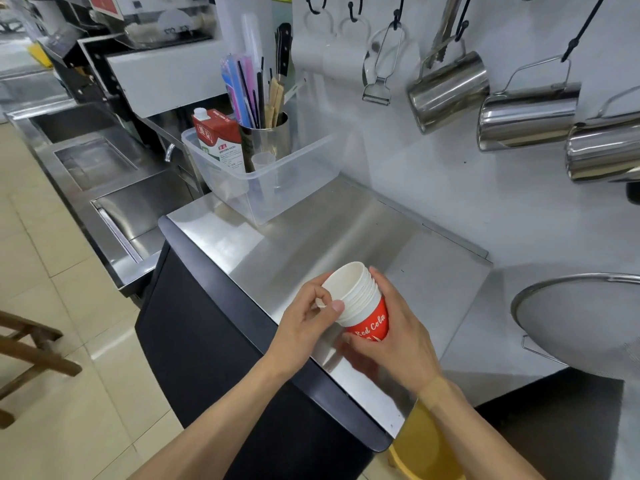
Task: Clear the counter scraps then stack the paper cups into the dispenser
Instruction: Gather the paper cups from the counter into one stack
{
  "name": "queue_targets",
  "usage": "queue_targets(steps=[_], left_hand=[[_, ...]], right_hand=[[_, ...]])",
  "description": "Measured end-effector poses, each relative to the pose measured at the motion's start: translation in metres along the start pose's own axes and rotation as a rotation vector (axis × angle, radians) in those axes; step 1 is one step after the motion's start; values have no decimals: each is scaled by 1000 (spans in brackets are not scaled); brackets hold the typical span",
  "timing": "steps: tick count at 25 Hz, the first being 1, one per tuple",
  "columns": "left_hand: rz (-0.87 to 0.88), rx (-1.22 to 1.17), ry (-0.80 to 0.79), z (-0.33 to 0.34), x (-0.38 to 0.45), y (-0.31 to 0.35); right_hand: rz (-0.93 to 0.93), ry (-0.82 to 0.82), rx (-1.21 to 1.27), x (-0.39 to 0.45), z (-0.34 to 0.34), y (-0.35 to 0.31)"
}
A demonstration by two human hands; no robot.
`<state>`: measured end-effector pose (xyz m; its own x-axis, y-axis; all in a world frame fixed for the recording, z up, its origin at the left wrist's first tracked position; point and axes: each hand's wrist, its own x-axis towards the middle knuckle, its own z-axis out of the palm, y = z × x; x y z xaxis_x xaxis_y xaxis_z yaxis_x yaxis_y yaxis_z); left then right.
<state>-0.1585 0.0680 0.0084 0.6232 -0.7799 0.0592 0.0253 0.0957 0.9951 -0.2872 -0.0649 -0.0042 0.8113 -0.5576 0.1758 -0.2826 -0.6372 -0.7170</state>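
A nested stack of paper cups (pixel 360 299), white-rimmed with a red outer cup printed "Red Cola", is held tilted above the front of the steel counter (pixel 311 237). My right hand (pixel 398 341) wraps around the red base from behind and below. My left hand (pixel 308 317) pinches the white rims at the stack's mouth with thumb and fingers. No dispenser is visible that I can identify.
A clear plastic bin (pixel 277 181) at the counter's back holds a red milk carton (pixel 218 140), a steel cup of straws and sticks (pixel 266 133) and a small plastic cup. Steel pitchers (pixel 450 91) and a peeler hang on the wall. A strainer (pixel 581 323) sits right; sinks lie left.
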Motion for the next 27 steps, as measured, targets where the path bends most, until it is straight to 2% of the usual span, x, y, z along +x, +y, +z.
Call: queue_targets(steps=[7, 9, 11, 14, 19, 27], left_hand=[[-79, -40, -20, 11, -4, 5], [-114, -90, -40, 11, -5, 5], [-166, -144, -66, 9, -7, 3], [-208, -141, -187, 4, -15, -4], [-235, -145, -329, -2, -28, -12], [-297, -76, -661, 4, -51, -20]], right_hand=[[40, -4, 72, -6, -3, 0], [89, 7, 179, -10, -5, -1], [161, 28, 387, -17, -5, -5], [234, 74, 583, -32, 0, -19], [342, 119, 716, -66, 5, -38], [484, 381, 689, -151, 10, -58]])
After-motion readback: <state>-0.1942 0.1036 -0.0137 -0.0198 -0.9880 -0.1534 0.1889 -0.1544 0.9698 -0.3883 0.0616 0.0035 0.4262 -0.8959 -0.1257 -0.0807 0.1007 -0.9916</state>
